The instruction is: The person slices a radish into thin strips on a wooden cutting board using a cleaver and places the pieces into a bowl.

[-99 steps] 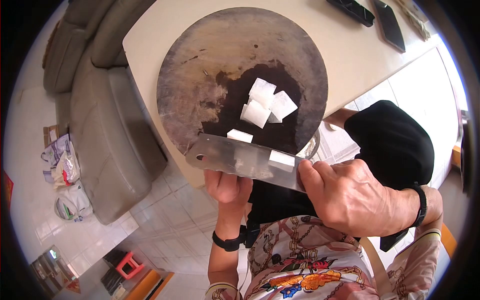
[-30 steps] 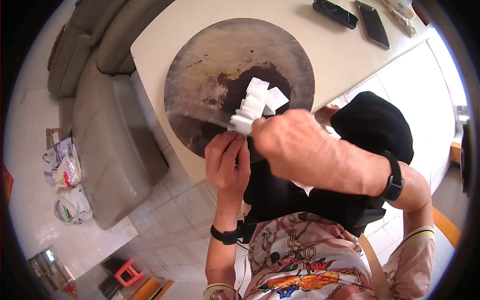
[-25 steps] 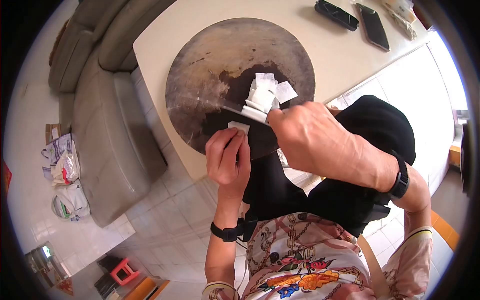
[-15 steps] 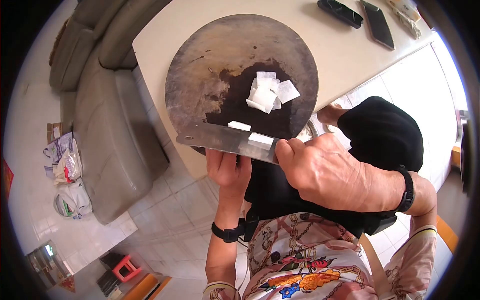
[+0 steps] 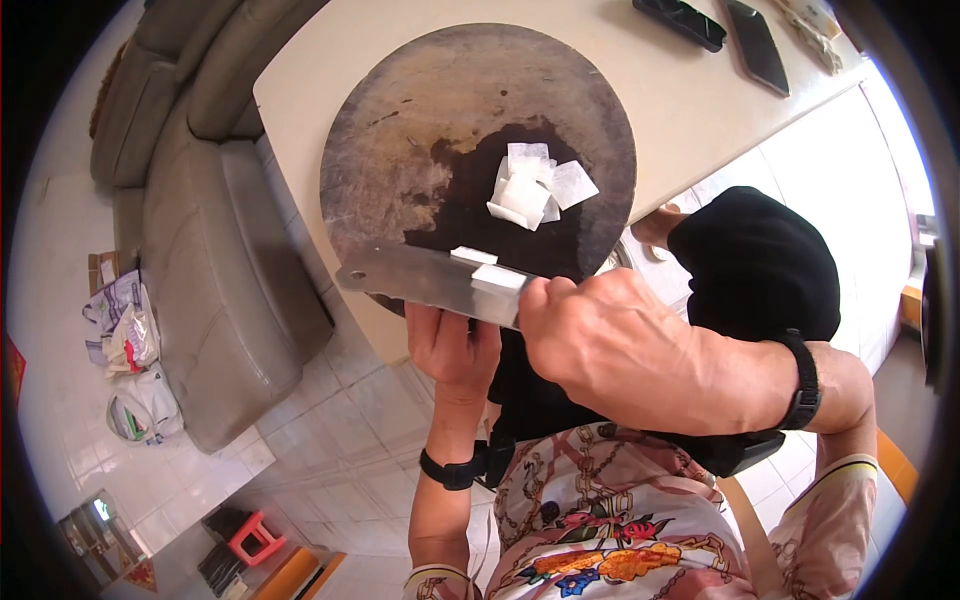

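Observation:
My right hand (image 5: 610, 335) is closed around the handle end of a cleaver (image 5: 420, 280), whose wide blade lies across the near edge of a round wooden chopping board (image 5: 400, 130). My left hand (image 5: 450, 345) is behind the blade, on the near side, with its fingers curled. The blade hides the fingertips and whatever they press on. One thin white slice (image 5: 497, 276) lies against the blade's face. Another white slice (image 5: 473, 256) stands at the blade's upper edge. Several thin, square white slices (image 5: 525, 190) are heaped on the dark wet patch of the board.
The board rests on a cream table (image 5: 690, 120). At its far right are a black case (image 5: 680, 22) and a phone (image 5: 757, 48). A grey sofa (image 5: 215, 280) stands on the left, with bags (image 5: 130, 330) on the floor beyond it. My black-clad knee (image 5: 765, 265) is right of the board.
My right hand and the cleaver have shifted left and slightly nearer to me. The slice on the blade has moved left with it. The heap looks unchanged.

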{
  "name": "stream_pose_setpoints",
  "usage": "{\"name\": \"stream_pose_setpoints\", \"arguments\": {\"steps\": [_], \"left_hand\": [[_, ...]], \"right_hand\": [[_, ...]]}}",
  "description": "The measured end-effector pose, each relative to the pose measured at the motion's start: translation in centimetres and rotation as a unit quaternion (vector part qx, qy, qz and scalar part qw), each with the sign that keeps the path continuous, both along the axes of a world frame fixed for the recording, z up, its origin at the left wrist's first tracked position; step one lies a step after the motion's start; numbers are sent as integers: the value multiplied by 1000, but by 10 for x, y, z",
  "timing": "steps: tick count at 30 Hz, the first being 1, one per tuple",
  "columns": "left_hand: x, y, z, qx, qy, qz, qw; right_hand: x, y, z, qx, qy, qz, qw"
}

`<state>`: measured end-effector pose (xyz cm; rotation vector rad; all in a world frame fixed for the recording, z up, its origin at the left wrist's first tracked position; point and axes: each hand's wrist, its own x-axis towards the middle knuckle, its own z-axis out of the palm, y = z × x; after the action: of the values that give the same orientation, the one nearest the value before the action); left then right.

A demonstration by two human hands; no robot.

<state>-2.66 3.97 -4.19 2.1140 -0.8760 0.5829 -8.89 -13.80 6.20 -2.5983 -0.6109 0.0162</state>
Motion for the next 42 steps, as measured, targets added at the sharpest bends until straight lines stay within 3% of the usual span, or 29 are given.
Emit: {"name": "stream_pose_setpoints", "arguments": {"steps": [6,9,21,33,42], "left_hand": [[-1,3,-7,-19,6,-17,1000],[1,-1,0,-24,-5,-29,999],[1,-3,0,-30,-17,-16,999],[-3,4,-7,3,-16,3,1000],[-2,1,-4,-7,-14,-2,1000]], "right_hand": [[15,11,-14,14,-51,-10,999],[21,7,-16,83,-25,-106,991],[-18,-12,-2,40,-5,-22,999],[-14,-1,3,-26,9,-7,1000],[12,10,-11,23,-45,-8,999]]}}
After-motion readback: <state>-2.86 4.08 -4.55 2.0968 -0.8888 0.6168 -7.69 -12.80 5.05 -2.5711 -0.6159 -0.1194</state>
